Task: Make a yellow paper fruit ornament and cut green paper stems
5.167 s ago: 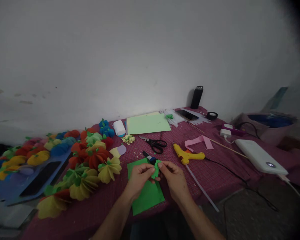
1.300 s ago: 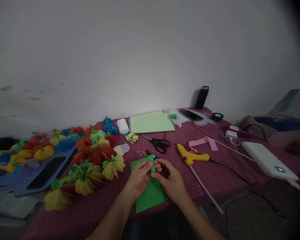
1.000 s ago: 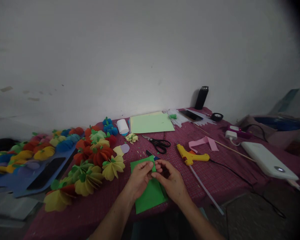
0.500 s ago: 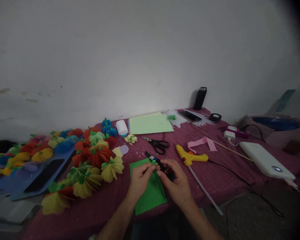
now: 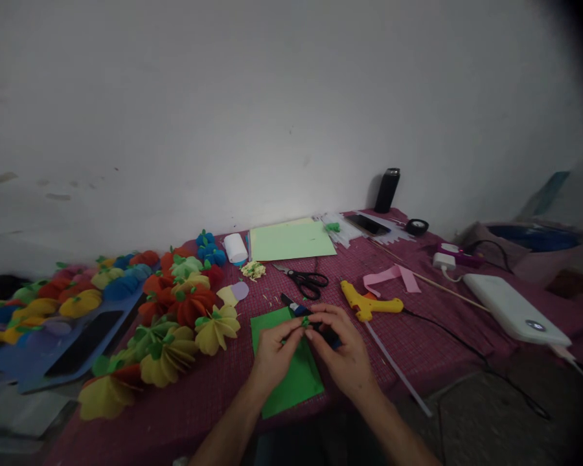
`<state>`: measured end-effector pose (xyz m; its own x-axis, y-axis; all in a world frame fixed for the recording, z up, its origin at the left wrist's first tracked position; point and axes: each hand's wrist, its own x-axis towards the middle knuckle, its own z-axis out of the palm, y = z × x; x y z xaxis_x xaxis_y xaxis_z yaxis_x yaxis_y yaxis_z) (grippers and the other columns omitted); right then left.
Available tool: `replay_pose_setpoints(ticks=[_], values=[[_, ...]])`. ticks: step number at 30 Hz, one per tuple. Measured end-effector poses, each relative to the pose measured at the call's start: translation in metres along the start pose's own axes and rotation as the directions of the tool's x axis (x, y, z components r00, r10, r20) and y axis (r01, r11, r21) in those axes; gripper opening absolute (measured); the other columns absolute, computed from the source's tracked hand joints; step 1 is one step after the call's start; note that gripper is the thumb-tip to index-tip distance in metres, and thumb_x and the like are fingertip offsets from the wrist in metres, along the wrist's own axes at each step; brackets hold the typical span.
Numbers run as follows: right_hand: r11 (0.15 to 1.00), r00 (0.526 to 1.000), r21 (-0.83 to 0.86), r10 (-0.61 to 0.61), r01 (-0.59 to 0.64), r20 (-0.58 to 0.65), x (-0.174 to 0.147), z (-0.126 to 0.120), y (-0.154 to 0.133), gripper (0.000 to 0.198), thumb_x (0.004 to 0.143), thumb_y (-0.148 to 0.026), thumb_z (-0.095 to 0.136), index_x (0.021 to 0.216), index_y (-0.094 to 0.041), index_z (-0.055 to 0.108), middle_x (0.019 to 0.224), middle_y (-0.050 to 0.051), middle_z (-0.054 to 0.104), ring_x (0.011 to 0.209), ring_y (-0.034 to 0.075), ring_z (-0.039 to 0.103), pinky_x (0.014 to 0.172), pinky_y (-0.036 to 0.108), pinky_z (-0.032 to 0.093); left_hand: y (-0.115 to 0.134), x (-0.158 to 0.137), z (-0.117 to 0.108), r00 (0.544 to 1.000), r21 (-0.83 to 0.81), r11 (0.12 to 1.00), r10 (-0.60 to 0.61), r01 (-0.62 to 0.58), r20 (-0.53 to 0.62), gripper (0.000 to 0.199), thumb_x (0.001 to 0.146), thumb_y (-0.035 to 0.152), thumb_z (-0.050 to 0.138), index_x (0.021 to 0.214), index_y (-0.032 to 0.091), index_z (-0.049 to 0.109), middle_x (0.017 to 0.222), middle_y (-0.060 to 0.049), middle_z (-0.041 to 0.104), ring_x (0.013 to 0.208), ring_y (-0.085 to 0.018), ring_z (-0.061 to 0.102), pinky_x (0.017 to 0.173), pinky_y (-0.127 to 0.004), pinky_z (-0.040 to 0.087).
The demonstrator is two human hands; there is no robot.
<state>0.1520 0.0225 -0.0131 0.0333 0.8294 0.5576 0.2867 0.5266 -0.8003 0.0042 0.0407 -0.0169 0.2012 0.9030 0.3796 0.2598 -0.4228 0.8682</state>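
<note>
My left hand (image 5: 278,349) and my right hand (image 5: 341,343) meet fingertip to fingertip, both closed in a pinch on a small piece of green paper (image 5: 306,321). Below them a green paper sheet (image 5: 294,382) lies on the cloth-covered table. Partly hidden behind my right fingers is a dark-bladed pair of scissors (image 5: 294,305) with a blue part. A second, black-handled pair of scissors (image 5: 308,281) lies open just beyond. To the right rests a yellow glue gun (image 5: 372,304) with a clear glue stick in it.
Many colourful paper pumpkins (image 5: 189,304) crowd the left side. At the back lie pale green sheets (image 5: 291,241), a phone (image 5: 368,224) and a black bottle (image 5: 387,190). On the right are a pink strip (image 5: 393,278), a wooden stick (image 5: 432,282) and a white power bank (image 5: 515,310).
The green paper piece, flatter and more visible before, now looks smaller and bunched between my fingertips. My hands have drawn slightly closer together.
</note>
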Motion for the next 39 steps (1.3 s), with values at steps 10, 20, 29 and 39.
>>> replay_pose_setpoints(ticks=[10, 20, 29, 39], values=[[1.000, 1.000, 0.008, 0.024, -0.024, 0.020, 0.0010, -0.0016, -0.0003, 0.019, 0.079, -0.015, 0.059, 0.095, -0.026, 0.061, 0.109, 0.006, 0.053, 0.093, 0.019, 0.054, 0.074, 0.033, 0.047, -0.0008, -0.0013, -0.0004, 1.000, 0.022, 1.000, 0.002, -0.003, 0.024, 0.024, 0.083, 0.019, 0.053, 0.102, 0.020, 0.068, 0.098, -0.003, 0.071, 0.086, -0.016, 0.066, 0.078, -0.023, 0.050], [1.000, 1.000, 0.017, 0.020, -0.020, -0.011, -0.0017, -0.0022, 0.0000, 0.018, 0.079, -0.014, 0.058, 0.092, -0.025, 0.058, 0.111, 0.006, 0.051, 0.091, 0.018, 0.055, 0.073, 0.032, 0.047, -0.0023, -0.0013, 0.0009, 1.000, 0.015, 1.000, -0.003, 0.003, 0.006, 0.022, 0.082, 0.023, 0.055, 0.099, 0.020, 0.069, 0.098, -0.004, 0.071, 0.087, -0.017, 0.066, 0.079, -0.025, 0.050], [0.999, 0.999, 0.017, 0.039, -0.040, 0.027, -0.0010, -0.0031, 0.0013, 0.012, 0.078, -0.014, 0.058, 0.085, -0.024, 0.061, 0.107, 0.007, 0.053, 0.085, 0.018, 0.056, 0.072, 0.034, 0.048, 0.0014, -0.0017, 0.0015, 1.000, 0.076, 0.997, -0.002, 0.000, 0.014, 0.023, 0.082, 0.022, 0.053, 0.099, 0.020, 0.069, 0.098, -0.005, 0.071, 0.085, -0.018, 0.066, 0.077, -0.027, 0.051], [0.981, 0.993, 0.155, 0.105, -0.113, 0.057, -0.0009, -0.0044, 0.0046, 0.009, 0.079, -0.019, 0.058, 0.085, -0.023, 0.064, 0.104, 0.007, 0.057, 0.089, 0.019, 0.058, 0.073, 0.032, 0.050, -0.0008, -0.0026, 0.0016, 0.999, 0.102, 0.994, 0.031, -0.035, 0.041, 0.022, 0.083, 0.022, 0.055, 0.099, 0.020, 0.069, 0.095, -0.004, 0.071, 0.082, -0.017, 0.066, 0.075, -0.026, 0.051]])
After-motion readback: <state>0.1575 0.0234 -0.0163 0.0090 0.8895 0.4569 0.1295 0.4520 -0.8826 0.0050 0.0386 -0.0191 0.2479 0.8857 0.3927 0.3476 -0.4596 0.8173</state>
